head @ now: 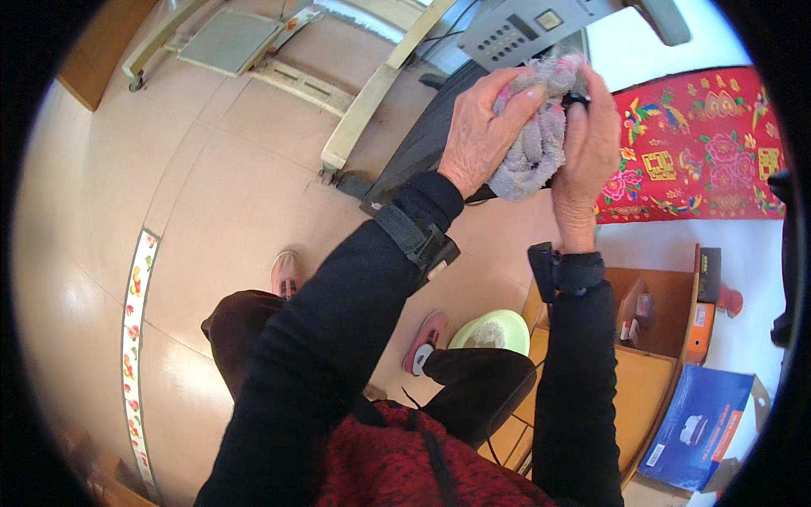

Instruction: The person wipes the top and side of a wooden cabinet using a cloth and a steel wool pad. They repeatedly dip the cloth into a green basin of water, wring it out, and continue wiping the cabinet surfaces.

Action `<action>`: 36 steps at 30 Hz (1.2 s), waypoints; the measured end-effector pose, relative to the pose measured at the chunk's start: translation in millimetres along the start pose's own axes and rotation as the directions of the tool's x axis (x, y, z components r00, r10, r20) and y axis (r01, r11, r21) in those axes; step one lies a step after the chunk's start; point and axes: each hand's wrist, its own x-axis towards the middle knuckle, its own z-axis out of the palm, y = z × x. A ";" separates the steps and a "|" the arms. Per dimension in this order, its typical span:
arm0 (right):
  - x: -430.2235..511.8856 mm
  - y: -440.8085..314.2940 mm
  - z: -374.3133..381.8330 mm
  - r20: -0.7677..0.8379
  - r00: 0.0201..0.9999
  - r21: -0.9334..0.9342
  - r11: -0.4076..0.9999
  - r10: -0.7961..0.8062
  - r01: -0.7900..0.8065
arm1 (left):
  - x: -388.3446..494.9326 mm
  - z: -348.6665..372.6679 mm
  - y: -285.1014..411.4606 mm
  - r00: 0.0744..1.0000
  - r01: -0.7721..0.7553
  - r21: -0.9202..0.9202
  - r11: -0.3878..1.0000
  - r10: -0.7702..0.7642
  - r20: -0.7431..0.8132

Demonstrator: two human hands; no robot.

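Note:
A crumpled grey cloth with pink patches is bunched between both hands at the upper middle. My left hand grips its left side, thumb across the top. On the other side my right hand holds the cloth, with a small black object at its fingers that I cannot identify. Just beyond the hands stands a grey panel with round buttons, partly covered by them. Below the cloth lies a dark, flat surface.
A pale metal frame on casters stands at the upper left. A red floral cloth lies at right. Below are a wooden cabinet, a blue box and a light green basin beside my foot.

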 end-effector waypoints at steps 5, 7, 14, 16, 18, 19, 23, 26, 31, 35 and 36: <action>-4.4 3.5 6.3 0.036 0.999 0.036 0.999 -0.033 0.032 | -50.6 -62.8 -83.4 0.953 0.273 0.108 0.956 -0.254 -0.166; -4.8 3.6 7.9 0.040 0.999 0.056 0.998 -0.030 0.028 | -75.8 -89.8 -130.6 0.887 0.418 0.037 0.908 -0.399 -0.231; -5.7 5.8 9.7 0.080 0.996 0.116 0.993 -0.037 0.028 | -158.4 -192.2 -285.6 0.714 0.680 0.164 0.715 -0.594 -0.369; -8.5 9.7 8.6 0.091 0.995 0.106 0.994 -0.042 0.032 | -181.6 -212.6 -310.3 0.658 0.753 0.382 0.536 -0.616 -0.433; -11.0 14.5 7.6 0.096 0.994 0.084 0.996 -0.046 0.038 | -193.0 -229.8 -330.1 0.660 0.717 0.592 0.368 -0.632 -0.406; -11.6 16.8 7.3 0.102 0.994 0.080 0.996 -0.038 0.029 | -196.3 -236.9 -337.0 0.633 0.705 0.661 0.258 -0.649 -0.421; -11.9 21.5 4.8 0.113 0.993 0.062 0.998 -0.029 0.022 | -187.3 -250.3 -354.8 0.707 0.574 0.753 0.321 -0.658 -0.258; -7.3 22.9 9.3 0.074 0.991 0.068 0.992 -0.109 0.104 | -181.3 -254.9 -345.6 0.786 0.237 0.898 0.372 -0.616 0.048; -6.3 14.8 4.4 -0.010 0.993 -0.010 0.993 -0.118 0.118 | -219.0 -214.2 -311.0 0.352 0.882 -0.076 0.465 -0.757 -0.550; -5.7 6.6 -6.2 0.070 0.997 -0.126 0.991 -0.039 0.047 | -254.8 -184.6 -293.8 0.485 0.272 0.962 0.034 -0.868 -0.107; -4.6 6.0 -5.5 0.044 0.994 -0.090 0.991 -0.098 0.101 | -263.1 -177.2 -291.7 0.439 0.463 0.868 0.179 -0.897 -0.050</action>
